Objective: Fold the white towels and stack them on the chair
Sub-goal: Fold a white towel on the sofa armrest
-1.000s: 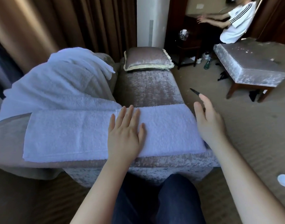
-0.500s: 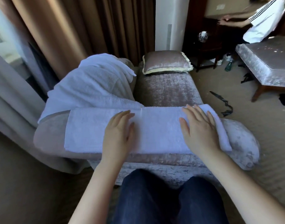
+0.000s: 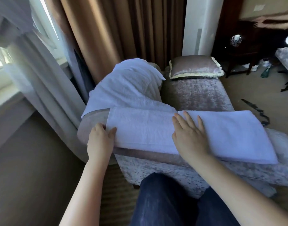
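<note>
Head view: the folded towel point(image 3: 221, 132) lies long across the chair's point(image 3: 197, 97) near edge. The left hand point(image 3: 100, 141) pinches its left end, thumb on top. The right hand point(image 3: 189, 137) presses flat mid-towel, fingers point(image 3: 189, 119) straight. Loose towels point(image 3: 128, 88) are heaped just behind, with a cushion point(image 3: 195, 67) at the far end and a curtain point(image 3: 117, 30) beyond.

towel point(image 3: 221, 128): white
chair point(image 3: 197, 93): mottled grey-mauve velvet
pillow point(image 3: 195, 66): grey-mauve, cream fringe
curtain point(image 3: 123, 30): brown
trousers point(image 3: 164, 201): dark blue
</note>
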Tool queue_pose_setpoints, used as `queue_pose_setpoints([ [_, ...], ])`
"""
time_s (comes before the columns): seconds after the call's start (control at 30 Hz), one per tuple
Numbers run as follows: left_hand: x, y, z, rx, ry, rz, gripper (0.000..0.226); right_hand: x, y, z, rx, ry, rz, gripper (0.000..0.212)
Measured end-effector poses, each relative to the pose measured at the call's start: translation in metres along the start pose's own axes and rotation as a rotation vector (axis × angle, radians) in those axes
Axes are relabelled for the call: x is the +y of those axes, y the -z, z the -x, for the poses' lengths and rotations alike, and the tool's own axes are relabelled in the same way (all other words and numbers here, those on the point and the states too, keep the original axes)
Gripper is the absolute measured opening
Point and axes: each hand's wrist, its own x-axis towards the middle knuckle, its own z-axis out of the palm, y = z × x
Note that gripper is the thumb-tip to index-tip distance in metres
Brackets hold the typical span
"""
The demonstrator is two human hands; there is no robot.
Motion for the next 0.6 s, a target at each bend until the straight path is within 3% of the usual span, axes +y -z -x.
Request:
queue_pose_setpoints([
  [0.1, -0.003, -0.001, 0.0, 0.013, -0.017, -0.014, 0.037, 0.011, 0.0, 0.0, -0.016, -0.045, 0.016, 0.041],
  [0.2, -0.003, -0.001, 0.0, -0.006, -0.003, -0.017, 0.036, 0.014, 0.002, 0.001, -0.061, -0.063, -0.004, 0.054],
  [0.4, 0.002, 0.018, -0.019, -0.215, 0.046, -0.011, 0.034, 0.014, 0.005, 0.001, -0.1, -0.046, -0.103, 0.061],
  [0.6, 0.019, 0.057, -0.03, -0.407, -0.031, 0.451, 0.055, 0.031, 0.005, 0.002, -0.189, -0.176, -0.061, 0.069],
])
